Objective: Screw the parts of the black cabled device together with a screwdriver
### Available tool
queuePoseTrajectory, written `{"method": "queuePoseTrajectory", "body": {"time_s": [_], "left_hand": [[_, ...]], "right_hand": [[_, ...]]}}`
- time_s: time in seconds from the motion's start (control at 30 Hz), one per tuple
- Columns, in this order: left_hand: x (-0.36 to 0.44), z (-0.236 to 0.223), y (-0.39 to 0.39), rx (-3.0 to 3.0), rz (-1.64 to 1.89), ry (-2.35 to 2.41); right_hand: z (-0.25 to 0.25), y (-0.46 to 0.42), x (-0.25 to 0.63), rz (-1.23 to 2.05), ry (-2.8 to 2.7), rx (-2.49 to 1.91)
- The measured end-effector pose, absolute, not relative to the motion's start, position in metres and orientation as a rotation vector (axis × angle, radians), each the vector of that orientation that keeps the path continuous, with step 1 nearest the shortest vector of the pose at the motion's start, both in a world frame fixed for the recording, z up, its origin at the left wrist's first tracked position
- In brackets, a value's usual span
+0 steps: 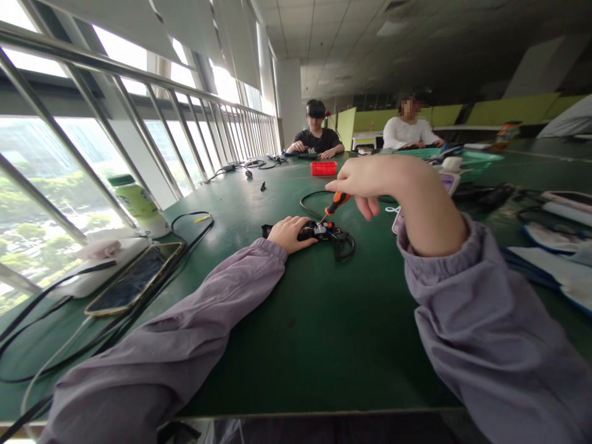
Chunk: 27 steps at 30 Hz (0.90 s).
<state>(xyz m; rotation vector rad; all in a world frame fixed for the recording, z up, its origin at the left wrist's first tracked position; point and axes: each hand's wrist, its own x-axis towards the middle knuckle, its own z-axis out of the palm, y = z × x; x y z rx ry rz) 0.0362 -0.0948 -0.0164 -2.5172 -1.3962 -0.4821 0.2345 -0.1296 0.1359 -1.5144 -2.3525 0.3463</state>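
On the green table a black device with exposed wiring point(327, 229) lies on its side, a black cable curling from it. My left hand point(292, 234) is closed over the device's dark body and presses it to the tabletop. Above and to the right, my right hand point(365, 182) grips an orange-and-black screwdriver point(338, 202) by its handle. The screwdriver slants down to the left, its tip at the device's open part. Whether the tip sits in a screw is too small to tell.
A phone point(136, 277), a white box point(99, 265) and a green-capped bottle point(139, 206) stand at left among cables. Beyond the device is a red basket point(324, 168). A teal tray point(481, 158) sits at right. Two people are seated farther back.
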Motion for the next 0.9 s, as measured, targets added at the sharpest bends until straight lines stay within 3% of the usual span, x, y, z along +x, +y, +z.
{"method": "queuePoseTrajectory", "body": {"time_s": [0.07, 0.23, 0.43, 0.63, 0.77, 0.9], "left_hand": [[0.036, -0.017, -0.094, -2.517, -0.493, -1.383], [0.035, -0.020, -0.092, -2.504, -0.505, -1.365], [0.035, -0.019, -0.093, -2.486, -0.503, -1.382], [0.036, -0.018, -0.095, -2.473, -0.478, -1.389], [0.036, -0.017, -0.095, -2.479, -0.462, -1.393], [0.035, -0.017, -0.094, -2.471, -0.459, -1.403]], "right_hand": [[0.138, -0.140, 0.226, 0.196, -2.301, -1.424], [0.150, -0.178, 0.209, -0.152, -2.470, -1.739], [0.150, -0.176, 0.206, 0.013, -2.481, -1.919], [0.150, -0.175, 0.211, -0.143, -2.518, -1.736], [0.149, -0.170, 0.210, 0.022, -2.540, -1.812], [0.146, -0.162, 0.209, -0.106, -2.463, -1.783]]}}
